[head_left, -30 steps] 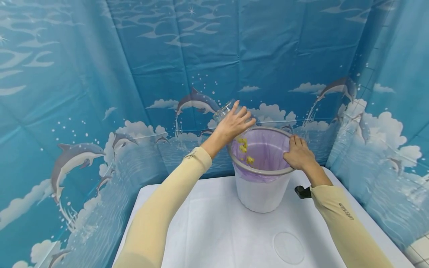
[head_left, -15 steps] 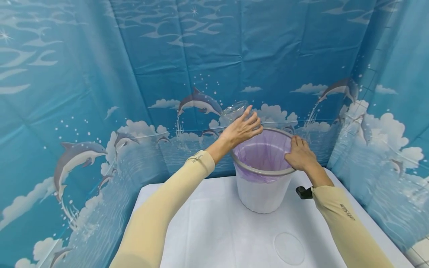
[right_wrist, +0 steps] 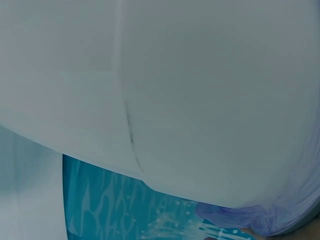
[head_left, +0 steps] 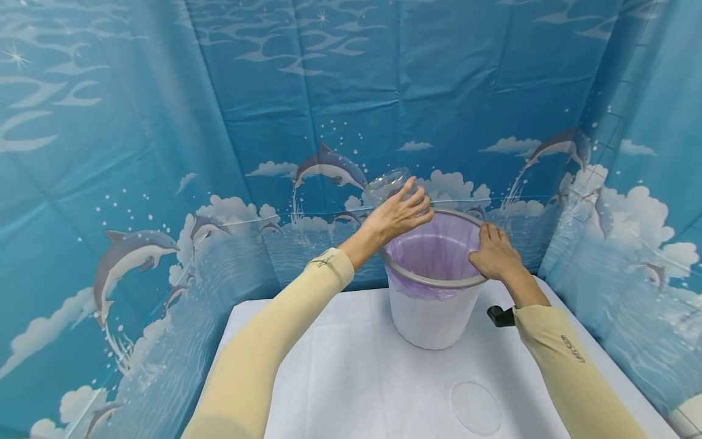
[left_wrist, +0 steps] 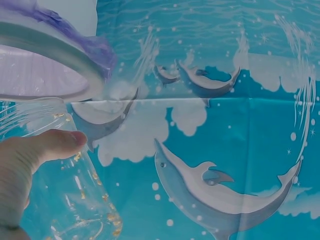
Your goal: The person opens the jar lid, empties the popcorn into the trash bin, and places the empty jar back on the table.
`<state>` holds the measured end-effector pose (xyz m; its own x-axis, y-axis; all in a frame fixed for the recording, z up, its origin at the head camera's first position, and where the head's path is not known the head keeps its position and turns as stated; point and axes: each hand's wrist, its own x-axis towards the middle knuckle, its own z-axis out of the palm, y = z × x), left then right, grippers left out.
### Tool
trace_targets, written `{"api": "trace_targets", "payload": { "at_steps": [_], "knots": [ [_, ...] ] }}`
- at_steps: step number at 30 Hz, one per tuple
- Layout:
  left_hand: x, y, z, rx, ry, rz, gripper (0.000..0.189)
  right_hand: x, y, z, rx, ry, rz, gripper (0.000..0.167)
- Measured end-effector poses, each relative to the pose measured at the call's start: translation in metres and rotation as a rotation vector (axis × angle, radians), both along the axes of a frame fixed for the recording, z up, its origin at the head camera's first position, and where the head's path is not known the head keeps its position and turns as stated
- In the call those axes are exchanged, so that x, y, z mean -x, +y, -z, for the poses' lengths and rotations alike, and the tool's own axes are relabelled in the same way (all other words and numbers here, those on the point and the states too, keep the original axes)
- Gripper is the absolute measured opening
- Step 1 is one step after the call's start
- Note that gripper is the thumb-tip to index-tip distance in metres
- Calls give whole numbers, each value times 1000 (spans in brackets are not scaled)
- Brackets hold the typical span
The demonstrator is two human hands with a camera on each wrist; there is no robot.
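My left hand (head_left: 399,214) holds a clear jar (head_left: 386,185) tilted with its mouth toward the bin, at the left of the rim. In the left wrist view the thumb lies across the jar (left_wrist: 75,195), and small yellow bits cling inside its wall. The white bin (head_left: 430,320) stands upright, with a purple bag (head_left: 455,241) lining it and folded over under the grey rim (head_left: 439,282). My right hand (head_left: 496,253) grips the rim on the right side. The right wrist view is mostly filled by the bin's wall (right_wrist: 215,100). The bottom of the bin is hidden.
A white-covered table (head_left: 340,366) carries the bin near its back edge. A small dark object (head_left: 500,316) lies beside the right sleeve. A round outline (head_left: 475,407) shows near the front. Blue dolphin-print curtains (head_left: 263,122) enclose the back and sides.
Yellow pieces were falling from the jar into the bin a second ago; none are seen falling now. My left hand and the jar shifted slightly right. The right hand stays on the rim.
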<state>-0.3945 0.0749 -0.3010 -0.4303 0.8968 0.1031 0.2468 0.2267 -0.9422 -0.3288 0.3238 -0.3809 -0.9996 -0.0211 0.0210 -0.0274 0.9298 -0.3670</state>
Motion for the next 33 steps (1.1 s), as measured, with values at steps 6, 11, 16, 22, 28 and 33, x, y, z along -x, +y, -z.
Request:
{"api": "trace_targets", "payload": {
  "at_steps": [6,11,16,22,28,33],
  "knots": [
    [0,-4,2,-3,-11,-7,62,2,-1,2,4,4,-4,88],
    [0,-7,1,-5,-13,-11,64,2,-2,3,3,4,-4,88],
    [-1,-15,2,-124,-116,-11,62,3,-3,5,3,17,-3,89],
    [-11,-36,2,-550,-395,52,86,2,-7,9,17,6,-8,89],
    [-29,-79,12,-1214,-781,115,119,3,-3,5,15,11,-18,88],
    [-48,-121,48,-1586,-1036,180,112,3,1,1,11,2,-19,88]
  ]
}}
